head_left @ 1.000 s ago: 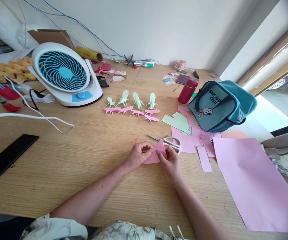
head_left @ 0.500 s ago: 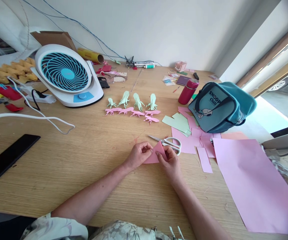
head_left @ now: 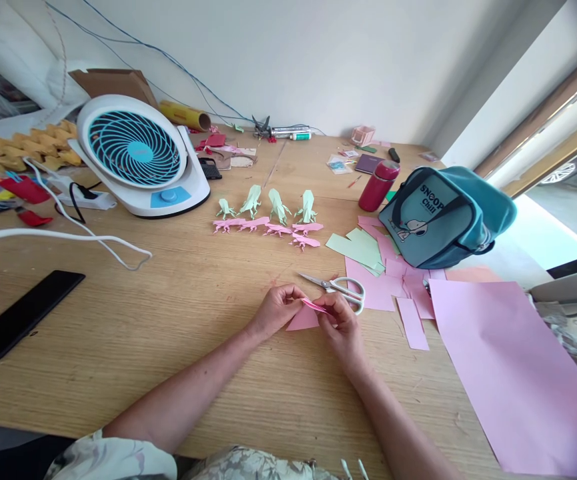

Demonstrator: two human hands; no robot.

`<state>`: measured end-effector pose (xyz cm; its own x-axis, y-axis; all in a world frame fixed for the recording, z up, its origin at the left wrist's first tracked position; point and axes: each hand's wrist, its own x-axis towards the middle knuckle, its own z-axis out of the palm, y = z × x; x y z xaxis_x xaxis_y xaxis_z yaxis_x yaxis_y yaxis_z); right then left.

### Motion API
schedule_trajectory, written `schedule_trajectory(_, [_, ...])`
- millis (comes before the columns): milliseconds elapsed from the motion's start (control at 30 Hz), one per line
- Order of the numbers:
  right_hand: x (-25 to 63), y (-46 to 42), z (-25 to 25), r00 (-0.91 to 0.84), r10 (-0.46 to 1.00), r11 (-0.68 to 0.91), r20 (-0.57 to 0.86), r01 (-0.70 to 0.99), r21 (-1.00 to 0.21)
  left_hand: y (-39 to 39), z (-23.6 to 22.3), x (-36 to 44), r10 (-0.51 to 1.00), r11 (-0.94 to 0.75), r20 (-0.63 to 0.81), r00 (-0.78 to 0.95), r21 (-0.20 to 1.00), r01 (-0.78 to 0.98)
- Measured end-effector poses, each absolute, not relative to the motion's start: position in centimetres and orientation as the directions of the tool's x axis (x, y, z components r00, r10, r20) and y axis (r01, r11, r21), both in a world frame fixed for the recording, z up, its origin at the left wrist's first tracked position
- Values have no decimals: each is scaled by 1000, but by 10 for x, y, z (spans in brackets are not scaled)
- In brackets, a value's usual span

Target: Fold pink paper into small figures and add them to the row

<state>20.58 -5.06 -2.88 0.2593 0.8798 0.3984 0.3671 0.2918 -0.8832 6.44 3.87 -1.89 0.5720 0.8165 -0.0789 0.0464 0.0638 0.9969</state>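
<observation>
A folded piece of pink paper (head_left: 302, 321) is held between both hands, low over the wooden table. My left hand (head_left: 279, 311) pinches its upper left part between thumb and fingers. On the other side my right hand (head_left: 339, 325) grips the right part, its fingertips along a layered upper fold. Just beyond the right hand lie white-handled scissors (head_left: 341, 287), blades toward the left. Farther back stand several green folded-paper insects (head_left: 278, 205), with several pink folded-paper insects (head_left: 277, 230) in front of them.
Green paper pieces (head_left: 353, 248) and pink scraps (head_left: 375, 290) lie to the right, beside a large pink sheet (head_left: 508, 367). Behind them are a teal bag (head_left: 433, 220) and a red flask (head_left: 379, 185). Leftward are a fan (head_left: 141, 153), a white cable (head_left: 93, 235) and a black phone (head_left: 28, 313).
The paper's raised upper point has come down toward me, so a layered edge now shows between my fingers. Both hands stay in nearly the same place. The camera view has shifted slightly.
</observation>
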Motion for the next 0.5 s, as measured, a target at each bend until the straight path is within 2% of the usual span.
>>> schedule_trajectory(500, [211, -50, -27, 213, 879, 341, 426, 344, -875, 39, -14, 65, 819, 136, -126, 560, 990, 24])
